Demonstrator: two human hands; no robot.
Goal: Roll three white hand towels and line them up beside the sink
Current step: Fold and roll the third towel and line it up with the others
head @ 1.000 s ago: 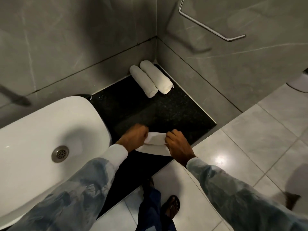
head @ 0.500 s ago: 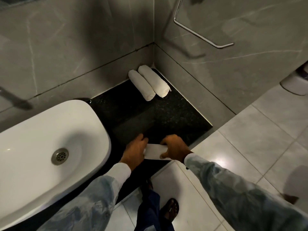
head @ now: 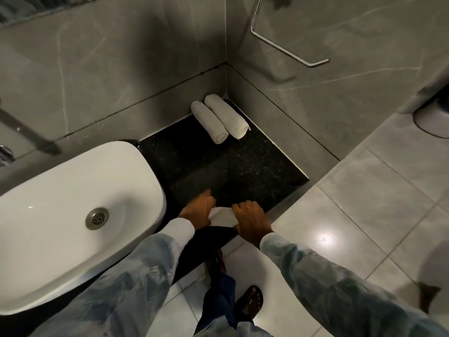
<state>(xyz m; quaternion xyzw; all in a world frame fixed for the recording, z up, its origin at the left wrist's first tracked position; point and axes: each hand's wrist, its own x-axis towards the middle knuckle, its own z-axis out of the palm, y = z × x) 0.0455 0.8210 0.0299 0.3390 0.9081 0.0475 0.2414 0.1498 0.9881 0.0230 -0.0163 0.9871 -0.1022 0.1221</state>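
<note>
Two rolled white towels lie side by side in the far corner of the black counter [head: 243, 171]: the left roll [head: 209, 122] and the right roll [head: 227, 116], touching each other. A third white towel [head: 223, 217], partly rolled, sits at the counter's front edge. My left hand [head: 198, 210] grips its left end and my right hand [head: 250, 218] grips its right end. Most of this towel is hidden under my fingers. The white sink [head: 73, 215] stands to the left of my hands.
Grey tiled walls meet in the corner behind the rolled towels. A metal towel rail [head: 286, 48] hangs on the right wall. A tap [head: 4, 152] shows at the far left. Pale floor tiles lie to the right, my sandalled foot [head: 251, 302] below.
Both hands stay on the third towel at the counter's front edge and have closed tighter around it. The visible towel looks narrower. The camera view has shifted slightly.
</note>
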